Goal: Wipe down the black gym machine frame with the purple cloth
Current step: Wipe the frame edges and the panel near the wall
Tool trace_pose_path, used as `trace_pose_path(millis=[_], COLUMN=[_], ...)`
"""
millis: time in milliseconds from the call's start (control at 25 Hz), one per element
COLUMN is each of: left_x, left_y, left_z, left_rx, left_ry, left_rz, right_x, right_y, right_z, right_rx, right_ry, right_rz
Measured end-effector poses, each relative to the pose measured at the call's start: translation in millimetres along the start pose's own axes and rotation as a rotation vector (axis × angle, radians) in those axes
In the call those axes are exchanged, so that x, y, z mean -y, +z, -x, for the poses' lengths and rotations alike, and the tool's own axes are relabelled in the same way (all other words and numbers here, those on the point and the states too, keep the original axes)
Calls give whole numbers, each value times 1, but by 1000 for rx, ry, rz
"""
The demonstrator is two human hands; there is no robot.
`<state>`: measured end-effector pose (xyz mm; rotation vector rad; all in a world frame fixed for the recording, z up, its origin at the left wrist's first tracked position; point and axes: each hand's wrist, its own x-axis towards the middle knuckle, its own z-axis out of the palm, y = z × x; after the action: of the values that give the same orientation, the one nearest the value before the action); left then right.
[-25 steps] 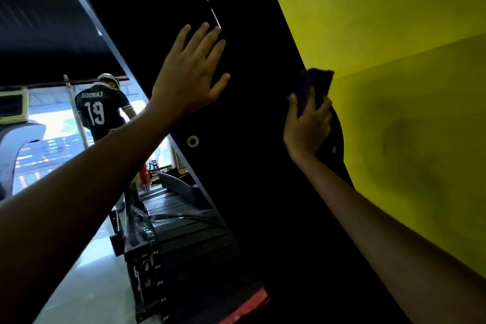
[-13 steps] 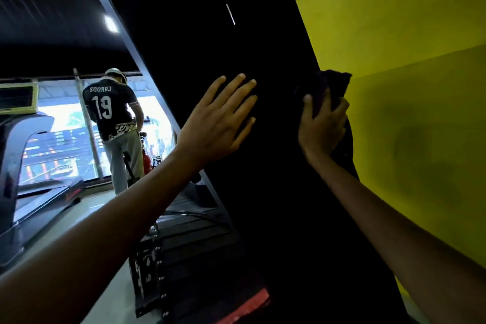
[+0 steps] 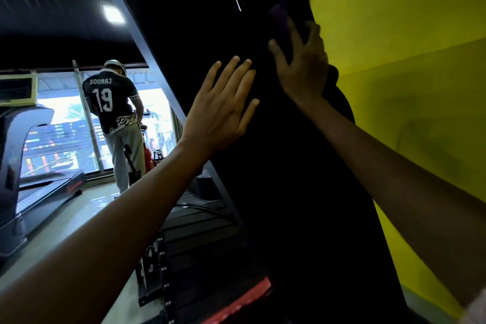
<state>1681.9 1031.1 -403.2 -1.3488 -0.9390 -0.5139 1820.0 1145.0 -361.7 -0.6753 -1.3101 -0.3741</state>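
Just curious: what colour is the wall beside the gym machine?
Yellow, brighter above and duller below; the head view shows the wall.

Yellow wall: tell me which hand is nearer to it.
Right. The right hand presses the purple cloth on the black frame at the edge bordering the yellow wall. The left hand lies flat farther in on the frame, away from the wall.

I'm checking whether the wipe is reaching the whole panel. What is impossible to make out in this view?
- Purple cloth: head view, mostly covered by the right hand and blurred; its full extent is unclear.
- Black gym machine frame: too dark to show dust, streaks or wiped areas; its top is cut off by the picture edge.
- Left hand: palm side hidden, so contact with the frame is uncertain.
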Motion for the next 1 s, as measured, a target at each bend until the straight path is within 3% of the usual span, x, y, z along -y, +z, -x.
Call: trace_pose_path(millis=[80,160,240,320,360,400,440,480,560,720,800,840,880,960,1000], left_x=[0,0,0,0,0,1,1,1,3,5,3,3,3,3,4], left_y=[-1,-2,-2,-1,0,0,0,0,-2,-5,-5,-4,-4,-3,-2], left_z=[0,1,2,2,2,2,1,1,2,6,6,6,5,5,6], left_rx=[-39,-58,-75,-93,-101,-109,-120,-134,-151,-59,-12,-1,-2,-23,-35], left_ry=[-35,-31,-19,-3,4,5,0,-12,-38,-13,-12,-12,-12,-14,-21], left_rz=[32,52,88,114,118,120,128,145,193,211,195,189,184,177,179], right_x=[-17,-39,-44,-29,-15,1,17,31,38,-25,-56,-61,-56,-19,4], right_y=[-3,-4,-4,-2,0,2,1,0,-5,-20,-24,-24,-21,-12,-8], right_z=[6,8,15,30,40,55,74,97,146,154,141,142,148,177,192], right_rx=[39,85,15,-26,-24,-25,-60,-104,-35,146,163,149,97,-19,-54], right_ry=[-409,-520,-194,378,567,622,561,413,34,-770,-977,-893,-675,-38,171], right_rz=[-30,-30,-50,-83,-85,-53,-9,2,-16,-20,62,86,105,78,42])
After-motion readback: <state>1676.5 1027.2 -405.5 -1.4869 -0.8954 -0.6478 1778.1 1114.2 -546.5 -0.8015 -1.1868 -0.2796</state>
